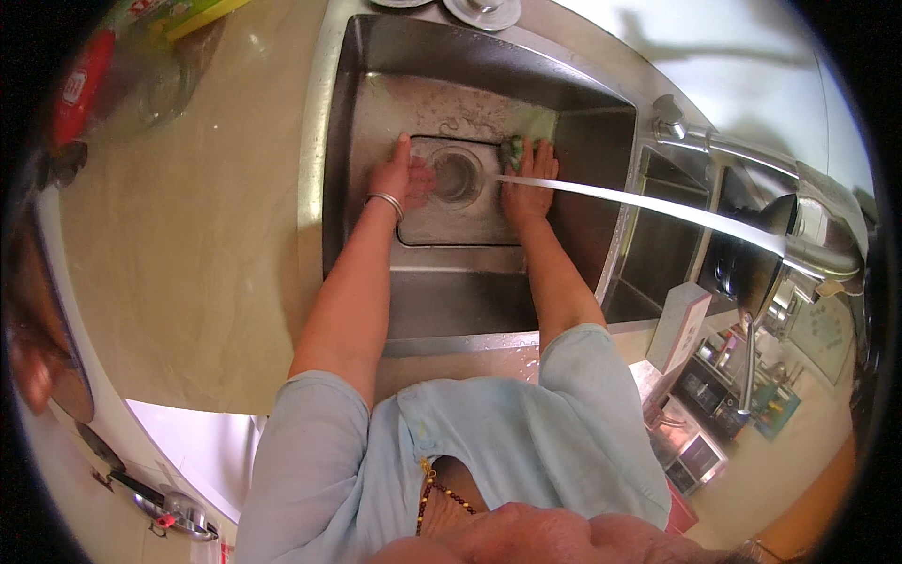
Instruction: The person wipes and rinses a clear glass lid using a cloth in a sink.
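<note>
Both my hands reach down into a stainless steel sink basin (451, 299). My left hand (403, 176), with bangles at the wrist, is at the left side of the round drain (454, 178), holding nothing, its thumb pointing up and its fingers towards the drain. My right hand (530, 180) lies on the basin floor right of the drain, pressing on a dark green scrubbing pad (511, 153) partly under its fingers. A stream of water (634, 201) runs from the faucet (821, 257) at the right and reaches my right hand. The basin floor looks wet and marked.
A second, dark basin (659, 225) adjoins on the right. Metal lids (483, 10) lie behind the sink. A pale countertop (190, 233) stretches left, with plastic packages (84, 88) at its far corner. A box (678, 328) stands at the right front edge.
</note>
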`<action>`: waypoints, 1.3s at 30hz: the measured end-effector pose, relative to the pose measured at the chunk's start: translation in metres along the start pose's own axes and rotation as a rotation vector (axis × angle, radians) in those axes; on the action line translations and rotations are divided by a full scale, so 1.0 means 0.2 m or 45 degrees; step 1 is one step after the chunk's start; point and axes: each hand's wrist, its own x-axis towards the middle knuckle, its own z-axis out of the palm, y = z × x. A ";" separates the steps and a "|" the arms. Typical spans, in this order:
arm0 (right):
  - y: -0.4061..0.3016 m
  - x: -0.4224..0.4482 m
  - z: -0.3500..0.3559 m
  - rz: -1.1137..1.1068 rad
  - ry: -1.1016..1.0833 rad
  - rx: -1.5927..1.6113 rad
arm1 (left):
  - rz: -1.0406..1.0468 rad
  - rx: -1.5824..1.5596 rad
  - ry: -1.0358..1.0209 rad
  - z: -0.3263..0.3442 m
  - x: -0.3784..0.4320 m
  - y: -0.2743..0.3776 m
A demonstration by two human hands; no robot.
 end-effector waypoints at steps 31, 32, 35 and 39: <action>0.10 0.12 0.18 0.220 -0.094 0.436 | 0.169 -0.060 0.169 0.04 0.03 -0.08; 0.04 0.15 0.21 0.285 -0.153 0.718 | 0.174 -0.053 0.172 0.05 0.03 -0.07; -0.36 0.12 0.09 0.202 -0.202 0.890 | 0.243 -0.089 0.124 0.05 -0.02 -0.06; -0.47 -0.01 -0.23 -0.350 -0.379 0.424 | 0.390 -0.082 0.294 0.03 0.00 -0.08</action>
